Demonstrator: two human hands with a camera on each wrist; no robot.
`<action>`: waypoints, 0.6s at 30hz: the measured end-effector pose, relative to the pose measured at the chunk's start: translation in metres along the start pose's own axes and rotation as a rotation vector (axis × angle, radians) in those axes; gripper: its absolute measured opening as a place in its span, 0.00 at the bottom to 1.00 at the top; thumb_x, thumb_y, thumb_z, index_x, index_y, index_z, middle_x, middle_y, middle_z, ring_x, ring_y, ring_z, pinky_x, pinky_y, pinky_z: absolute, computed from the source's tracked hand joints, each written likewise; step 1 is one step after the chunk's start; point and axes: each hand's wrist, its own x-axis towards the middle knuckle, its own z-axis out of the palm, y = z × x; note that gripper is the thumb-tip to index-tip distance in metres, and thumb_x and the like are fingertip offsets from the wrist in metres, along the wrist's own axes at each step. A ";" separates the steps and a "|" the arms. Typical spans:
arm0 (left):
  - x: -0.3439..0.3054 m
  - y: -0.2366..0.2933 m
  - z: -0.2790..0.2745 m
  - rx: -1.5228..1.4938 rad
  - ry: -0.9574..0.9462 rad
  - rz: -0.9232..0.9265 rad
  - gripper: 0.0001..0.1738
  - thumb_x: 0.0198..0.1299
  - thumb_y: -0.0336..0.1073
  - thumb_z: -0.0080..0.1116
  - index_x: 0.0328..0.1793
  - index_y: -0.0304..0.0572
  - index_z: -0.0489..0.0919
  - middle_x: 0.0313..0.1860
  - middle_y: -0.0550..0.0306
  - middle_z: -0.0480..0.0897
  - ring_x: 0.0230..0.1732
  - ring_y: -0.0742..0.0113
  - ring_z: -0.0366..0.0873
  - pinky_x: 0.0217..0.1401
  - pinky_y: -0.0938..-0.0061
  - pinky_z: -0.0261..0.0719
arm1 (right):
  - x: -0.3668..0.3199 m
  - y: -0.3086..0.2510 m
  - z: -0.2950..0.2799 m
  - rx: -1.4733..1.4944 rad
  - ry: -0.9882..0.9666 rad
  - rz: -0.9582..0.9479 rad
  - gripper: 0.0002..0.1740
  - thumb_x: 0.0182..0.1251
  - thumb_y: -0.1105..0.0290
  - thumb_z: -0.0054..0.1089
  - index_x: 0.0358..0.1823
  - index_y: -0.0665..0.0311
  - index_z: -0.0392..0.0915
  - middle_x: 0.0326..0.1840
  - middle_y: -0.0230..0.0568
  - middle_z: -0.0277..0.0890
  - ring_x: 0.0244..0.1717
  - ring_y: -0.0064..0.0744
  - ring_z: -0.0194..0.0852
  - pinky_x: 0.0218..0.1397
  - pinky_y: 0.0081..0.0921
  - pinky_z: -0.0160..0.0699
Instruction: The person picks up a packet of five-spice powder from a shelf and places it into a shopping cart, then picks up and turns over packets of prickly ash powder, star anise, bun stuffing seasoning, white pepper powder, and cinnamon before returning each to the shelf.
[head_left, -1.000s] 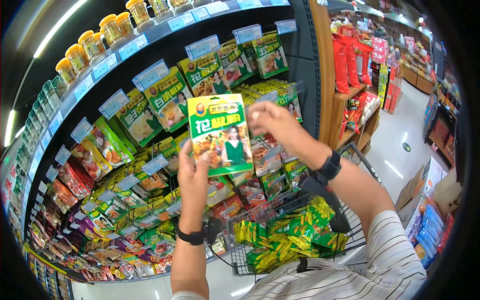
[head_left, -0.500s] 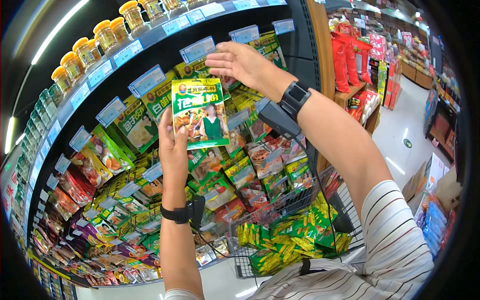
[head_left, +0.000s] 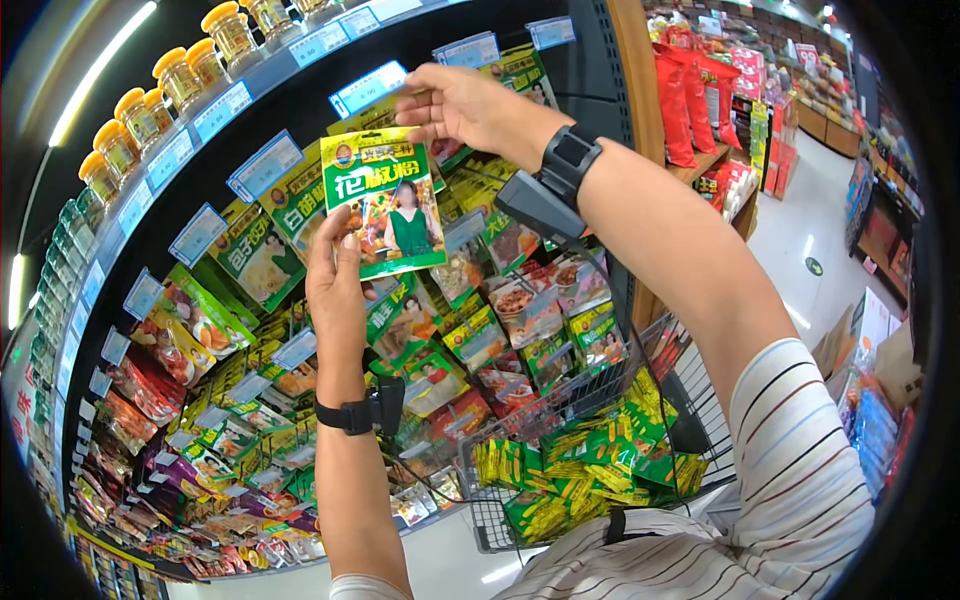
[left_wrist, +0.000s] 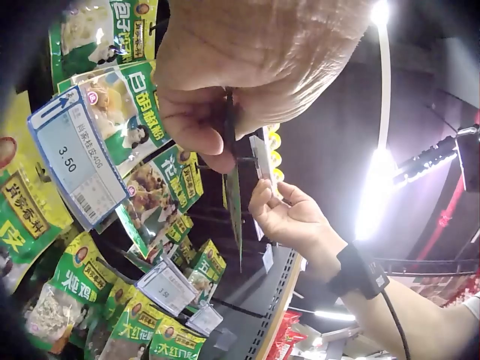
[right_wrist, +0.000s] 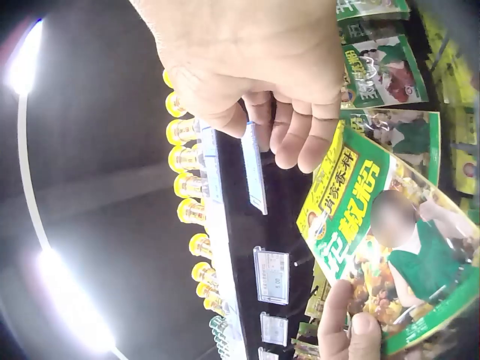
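A green and yellow seasoning packet (head_left: pixel 385 205) is pinched by its lower left side between the thumb and fingers of the left hand (head_left: pixel 337 275), front facing the head camera. The left wrist view shows that packet (left_wrist: pixel 235 210) edge-on below the left hand (left_wrist: pixel 247 67). Beyond its top, the right hand (head_left: pixel 475 110) is at a price tag (head_left: pixel 367 92) on the rack. In the right wrist view, the thumb and fingers of the right hand (right_wrist: pixel 255 82) pinch the end of the tag (right_wrist: pixel 255 169), with the held packet (right_wrist: pixel 397 247) to the right.
Hanging packets (head_left: pixel 250 255) fill the rack behind and below the hands. Jars with orange lids (head_left: pixel 180 80) line the shelf above. A wire cart (head_left: pixel 590 390) holding many green packets (head_left: pixel 590 465) stands below the right arm. Red bags (head_left: pixel 675 105) hang beyond the wooden post (head_left: pixel 635 150).
The right hand has left the packet's right side and moved up and left to the price tag. The left hand has carried the packet up and left in the head view.
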 end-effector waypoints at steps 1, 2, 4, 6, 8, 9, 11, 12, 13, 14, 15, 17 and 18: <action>0.001 -0.001 0.000 0.010 0.010 0.009 0.20 0.76 0.40 0.49 0.70 0.49 0.75 0.61 0.62 0.80 0.38 0.84 0.76 0.25 0.88 0.71 | -0.002 -0.004 0.000 -0.018 -0.024 -0.024 0.16 0.72 0.61 0.55 0.49 0.67 0.78 0.43 0.39 0.81 0.44 0.30 0.82 0.49 0.32 0.87; 0.001 -0.001 0.000 0.021 0.015 0.013 0.19 0.76 0.40 0.49 0.69 0.49 0.75 0.61 0.63 0.80 0.38 0.84 0.76 0.25 0.88 0.71 | -0.005 -0.008 -0.001 -0.036 -0.048 -0.050 0.18 0.72 0.60 0.54 0.51 0.68 0.79 0.44 0.40 0.81 0.45 0.30 0.83 0.50 0.32 0.87; 0.003 0.001 0.000 0.044 0.025 0.029 0.19 0.76 0.41 0.48 0.69 0.50 0.75 0.62 0.64 0.80 0.39 0.84 0.77 0.26 0.87 0.72 | -0.009 -0.015 0.002 -0.105 -0.058 -0.102 0.20 0.73 0.59 0.54 0.54 0.69 0.79 0.48 0.42 0.81 0.48 0.31 0.82 0.52 0.31 0.86; 0.006 0.001 0.002 0.006 0.035 0.038 0.19 0.76 0.42 0.48 0.68 0.50 0.76 0.62 0.65 0.80 0.39 0.84 0.77 0.27 0.87 0.71 | -0.010 -0.020 0.005 -0.157 -0.052 -0.145 0.21 0.73 0.58 0.54 0.54 0.69 0.79 0.49 0.43 0.82 0.49 0.32 0.83 0.52 0.31 0.86; 0.009 0.002 0.008 -0.022 0.045 0.052 0.18 0.76 0.42 0.48 0.68 0.50 0.76 0.62 0.65 0.80 0.39 0.84 0.77 0.27 0.87 0.71 | -0.012 -0.023 0.008 -0.182 -0.036 -0.150 0.21 0.73 0.58 0.54 0.55 0.69 0.79 0.50 0.44 0.81 0.50 0.33 0.82 0.53 0.31 0.85; 0.011 0.004 0.012 -0.030 0.045 0.050 0.18 0.76 0.41 0.48 0.68 0.49 0.76 0.62 0.65 0.80 0.38 0.84 0.76 0.27 0.87 0.71 | -0.012 -0.024 0.008 -0.195 -0.033 -0.151 0.21 0.73 0.58 0.54 0.55 0.68 0.79 0.51 0.44 0.81 0.50 0.33 0.82 0.54 0.31 0.85; 0.021 -0.001 0.019 -0.053 0.037 0.084 0.18 0.76 0.41 0.48 0.68 0.49 0.76 0.62 0.64 0.80 0.38 0.85 0.76 0.27 0.88 0.71 | -0.012 -0.024 0.008 -0.203 -0.029 -0.146 0.21 0.74 0.59 0.54 0.56 0.68 0.78 0.51 0.43 0.81 0.51 0.33 0.81 0.54 0.31 0.84; 0.025 -0.001 0.022 -0.064 0.034 0.102 0.18 0.76 0.41 0.48 0.68 0.48 0.76 0.62 0.64 0.80 0.38 0.85 0.76 0.26 0.88 0.71 | -0.011 -0.023 0.007 -0.198 -0.028 -0.141 0.21 0.74 0.59 0.53 0.57 0.68 0.78 0.52 0.43 0.81 0.52 0.33 0.81 0.55 0.31 0.83; 0.026 -0.001 0.026 -0.116 0.025 0.085 0.18 0.77 0.40 0.47 0.68 0.48 0.75 0.62 0.64 0.80 0.39 0.84 0.76 0.26 0.88 0.72 | -0.010 -0.023 0.006 -0.194 -0.028 -0.135 0.22 0.74 0.59 0.53 0.58 0.69 0.78 0.52 0.43 0.81 0.52 0.33 0.81 0.55 0.32 0.83; 0.028 0.000 0.029 -0.119 0.027 0.085 0.18 0.77 0.40 0.47 0.68 0.48 0.75 0.62 0.63 0.79 0.39 0.84 0.76 0.26 0.88 0.72 | -0.011 -0.023 0.007 -0.203 -0.027 -0.138 0.22 0.74 0.59 0.53 0.58 0.69 0.77 0.53 0.43 0.81 0.52 0.33 0.80 0.55 0.32 0.83; 0.031 -0.001 0.033 -0.121 0.031 0.085 0.18 0.77 0.39 0.47 0.68 0.47 0.75 0.62 0.63 0.79 0.39 0.84 0.76 0.26 0.87 0.73 | -0.013 -0.023 0.007 -0.212 -0.027 -0.141 0.22 0.74 0.59 0.53 0.59 0.69 0.77 0.54 0.43 0.81 0.53 0.33 0.80 0.55 0.32 0.82; 0.034 -0.001 0.039 -0.129 0.034 0.087 0.18 0.77 0.39 0.47 0.68 0.46 0.75 0.62 0.62 0.79 0.40 0.83 0.76 0.26 0.87 0.74 | -0.014 -0.024 0.008 -0.232 -0.028 -0.138 0.23 0.75 0.59 0.52 0.60 0.69 0.76 0.55 0.44 0.80 0.53 0.33 0.80 0.56 0.32 0.82; 0.034 -0.003 0.041 -0.130 0.037 0.087 0.18 0.77 0.39 0.47 0.68 0.46 0.75 0.62 0.62 0.79 0.40 0.82 0.76 0.26 0.87 0.74 | -0.015 -0.025 0.008 -0.242 -0.030 -0.133 0.23 0.75 0.58 0.51 0.60 0.69 0.76 0.56 0.44 0.80 0.53 0.33 0.80 0.56 0.32 0.82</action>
